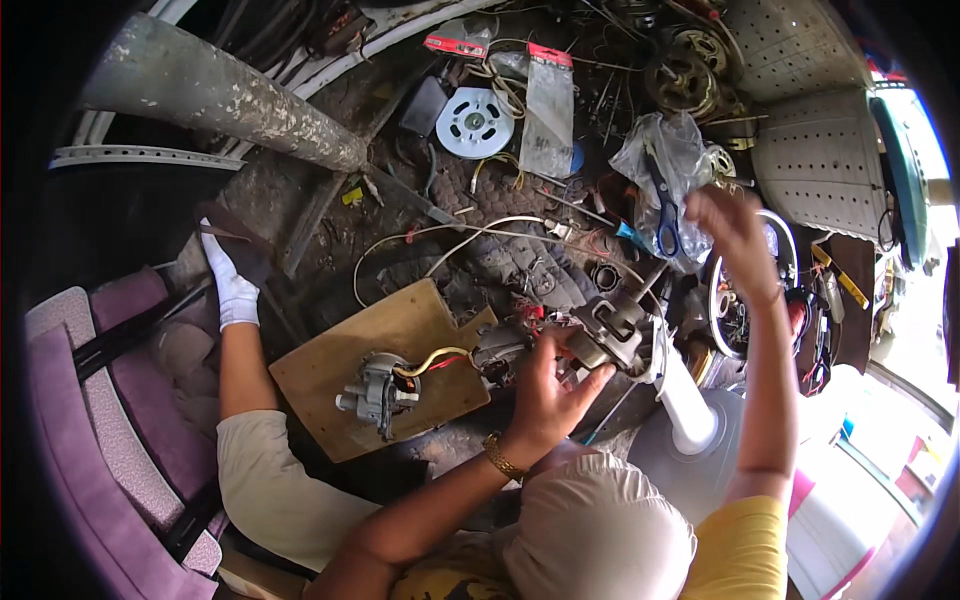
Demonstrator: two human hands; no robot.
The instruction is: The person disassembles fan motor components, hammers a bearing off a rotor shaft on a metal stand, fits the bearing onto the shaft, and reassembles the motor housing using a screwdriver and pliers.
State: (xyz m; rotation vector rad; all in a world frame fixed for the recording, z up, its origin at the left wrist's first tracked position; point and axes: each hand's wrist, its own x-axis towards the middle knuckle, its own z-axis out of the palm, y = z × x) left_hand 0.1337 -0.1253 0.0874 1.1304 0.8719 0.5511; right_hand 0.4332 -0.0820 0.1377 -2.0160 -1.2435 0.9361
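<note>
My left hand (550, 398), with a gold-coloured band on its wrist, is closed around a grey metal fan motor (606, 338). Its shaft points up and away to the right. My right hand (730, 235) is raised at the right, beside blue-handled scissors (667, 215) and a crumpled clear plastic bag (640, 150). Motion smears its fingers, so whether they hold anything cannot be made out. A second motor part (378, 395), with a copper winding and yellow and red wires, sits on a wooden board (320, 370) to the left.
A white slotted disc (474, 123) and a flat plastic packet (548, 115) lie at the back among cables. To the right stand a white post on a grey base (690, 410) and perforated panels (815, 140). A thick worn pole (230, 90) crosses the far left.
</note>
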